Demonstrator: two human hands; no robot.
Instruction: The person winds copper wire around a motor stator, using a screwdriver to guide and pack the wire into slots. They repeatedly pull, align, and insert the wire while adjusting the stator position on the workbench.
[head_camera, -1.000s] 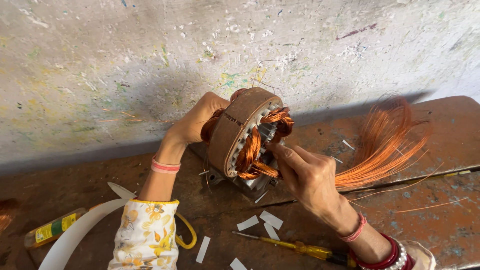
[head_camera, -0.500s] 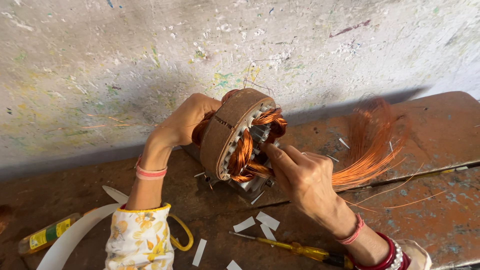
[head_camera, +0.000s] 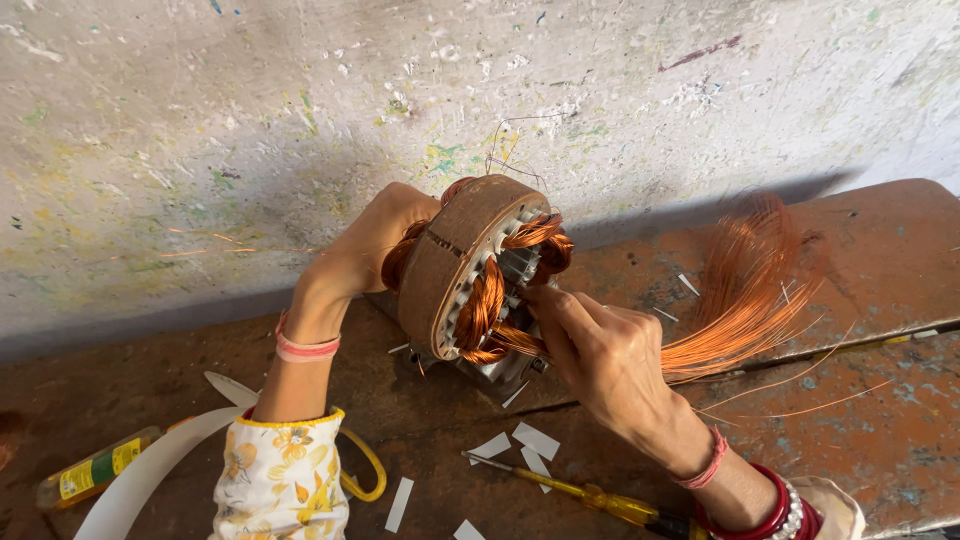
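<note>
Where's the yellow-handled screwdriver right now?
Head view, bottom centre-right: the screwdriver lies on the bench just below the right hand, beside white paper strips.

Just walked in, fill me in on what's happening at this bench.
A person is working copper wire into a round motor stator propped on edge on a rusty metal bench. The left hand steadies it from behind, while the right hand presses its fingers into the copper coils. A loose fan of copper wire trails to the right. White paper slips and a yellow screwdriver lie in front.

Rusty bench, paper slips, screwdriver
</note>
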